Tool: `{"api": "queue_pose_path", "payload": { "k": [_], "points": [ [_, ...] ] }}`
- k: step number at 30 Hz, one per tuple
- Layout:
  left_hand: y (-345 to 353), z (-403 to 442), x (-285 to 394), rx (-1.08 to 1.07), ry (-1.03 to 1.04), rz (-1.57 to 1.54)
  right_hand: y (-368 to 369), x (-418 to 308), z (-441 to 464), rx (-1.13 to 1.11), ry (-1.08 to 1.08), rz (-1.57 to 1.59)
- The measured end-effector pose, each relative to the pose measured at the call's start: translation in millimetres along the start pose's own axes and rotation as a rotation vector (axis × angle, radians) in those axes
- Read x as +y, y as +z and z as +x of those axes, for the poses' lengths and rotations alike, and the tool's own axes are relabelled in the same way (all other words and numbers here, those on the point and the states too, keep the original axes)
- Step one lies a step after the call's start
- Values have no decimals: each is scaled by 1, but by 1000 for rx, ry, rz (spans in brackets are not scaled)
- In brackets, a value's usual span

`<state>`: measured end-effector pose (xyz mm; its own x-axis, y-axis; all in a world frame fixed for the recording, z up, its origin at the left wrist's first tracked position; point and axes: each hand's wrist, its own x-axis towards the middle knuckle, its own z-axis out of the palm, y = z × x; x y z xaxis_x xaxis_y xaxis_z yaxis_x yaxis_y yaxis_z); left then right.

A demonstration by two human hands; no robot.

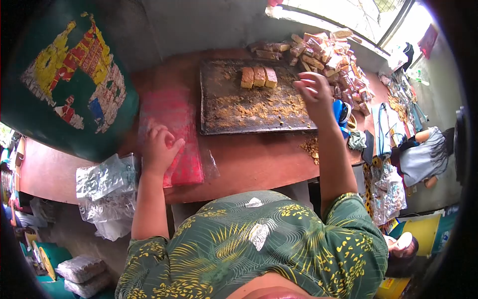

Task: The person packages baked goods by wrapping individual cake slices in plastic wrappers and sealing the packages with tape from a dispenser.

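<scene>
My left hand (160, 149) rests over a stack of red-printed plastic bags (185, 162), fingers loosely bent and the thumb apart. Nothing shows in its grip. Raised above the right side of the dark baking tray (205, 112), my right hand (315, 94) has bent, separated fingers and holds nothing visible. Three pieces of sponge cake (258, 77) with brown tops sit side by side in the tray, left of my right hand. Crumbs cover much of the tray's surface. Just beyond the right hand lies a heap of wrapped cake pieces (336, 55).
A large green drum (117, 114) with torn labels stands at the left. Clear plastic bags (107, 182) hang over the table's front edge. Right of my forearm are a blue object (341, 112) and a cloth (357, 140). Another person (423, 157) is at the far right.
</scene>
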<state>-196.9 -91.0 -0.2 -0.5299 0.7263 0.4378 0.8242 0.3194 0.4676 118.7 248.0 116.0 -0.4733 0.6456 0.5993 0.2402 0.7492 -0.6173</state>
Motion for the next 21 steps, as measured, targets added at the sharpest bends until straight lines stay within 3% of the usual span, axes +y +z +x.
{"api": "queue_pose_path", "payload": {
  "k": [4, 8, 11, 15, 19, 21],
  "points": [
    [7, 2, -11, -27, -144, -170, 81, -16, 30, -401, 130, -199],
    [-1, 2, 4, -4, -28, -14, 148, -4, 67, -420, 153, -556],
    [0, 3, 3, 2, -24, -4, 169, 6, 96, -470, 200, -708],
    [4, 2, 0, 26, 0, 23, 162, -10, 122, -839, 389, -798],
    [5, 2, 0, 53, -3, 25, 148, 9, 123, -577, -16, -320],
    [1, 1, 6, 53, 9, 38, 145, 13, 104, -387, -209, -393]
  ]
}}
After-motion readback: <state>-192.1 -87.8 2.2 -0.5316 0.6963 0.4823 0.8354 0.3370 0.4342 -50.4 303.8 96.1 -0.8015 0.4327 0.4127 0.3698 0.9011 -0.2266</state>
